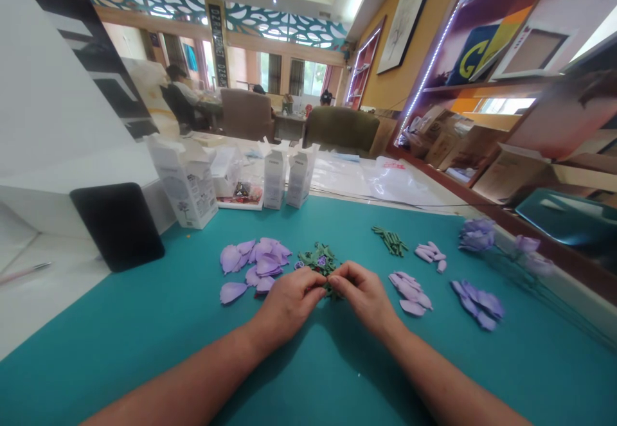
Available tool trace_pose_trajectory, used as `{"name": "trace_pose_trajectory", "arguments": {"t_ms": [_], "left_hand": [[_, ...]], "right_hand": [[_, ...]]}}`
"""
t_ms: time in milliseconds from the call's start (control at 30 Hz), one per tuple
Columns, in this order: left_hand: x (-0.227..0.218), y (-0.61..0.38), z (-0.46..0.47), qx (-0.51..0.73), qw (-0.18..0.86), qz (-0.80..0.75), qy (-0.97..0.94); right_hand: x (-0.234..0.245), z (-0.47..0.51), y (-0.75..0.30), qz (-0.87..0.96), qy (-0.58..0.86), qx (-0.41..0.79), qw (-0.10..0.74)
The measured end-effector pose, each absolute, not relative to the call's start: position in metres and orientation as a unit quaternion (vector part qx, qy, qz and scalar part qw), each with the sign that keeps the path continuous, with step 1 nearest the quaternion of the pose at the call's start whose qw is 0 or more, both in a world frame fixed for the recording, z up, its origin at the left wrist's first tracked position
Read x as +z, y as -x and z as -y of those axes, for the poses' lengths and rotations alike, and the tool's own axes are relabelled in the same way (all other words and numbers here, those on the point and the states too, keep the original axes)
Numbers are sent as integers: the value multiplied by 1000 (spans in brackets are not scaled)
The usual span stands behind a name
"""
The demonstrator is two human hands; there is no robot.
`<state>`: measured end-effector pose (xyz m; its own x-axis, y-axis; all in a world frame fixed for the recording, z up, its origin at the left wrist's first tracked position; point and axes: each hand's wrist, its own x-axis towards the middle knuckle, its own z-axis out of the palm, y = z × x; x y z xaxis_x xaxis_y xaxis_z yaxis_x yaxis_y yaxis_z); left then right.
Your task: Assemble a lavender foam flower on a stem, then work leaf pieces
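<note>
My left hand [294,297] and my right hand [361,294] meet at the middle of the teal mat [299,381], fingertips pinched close together. Whatever sits between the fingertips is too small to make out. Just behind them lies a pile of green leaf-like pieces [321,252] with a few small purple bits, partly hidden by my hands. Large purple petals [265,262] are spread to the left of it. On the right lie short green sticks [391,241], small pale lilac pieces [430,254], pale petals [411,292] and darker purple petals [479,304].
Purple flowers on stems [477,234] lie along the mat's right edge. White boxes [186,185] stand at the back, near a black tablet-like panel [118,227] on the left. A clear plastic bag [400,185] lies beyond the mat. People sit in the background.
</note>
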<state>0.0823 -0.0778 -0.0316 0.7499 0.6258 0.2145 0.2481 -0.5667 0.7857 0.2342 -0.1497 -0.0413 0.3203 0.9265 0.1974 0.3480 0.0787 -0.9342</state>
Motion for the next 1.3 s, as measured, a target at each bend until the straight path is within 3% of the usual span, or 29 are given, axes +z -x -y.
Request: {"name": "trace_pose_trajectory", "arguments": {"t_ms": [567, 867, 1300], "left_hand": [[-34, -87, 83, 234, 485, -307, -784], [-25, -89, 81, 191, 593, -323, -712], [-23, -88, 80, 168, 569, -325, -737]], "right_hand": [[-42, 150, -232, 537, 623, 244, 513], [-39, 148, -237, 494, 588, 343, 541], [-41, 148, -237, 514, 599, 313, 529]]}}
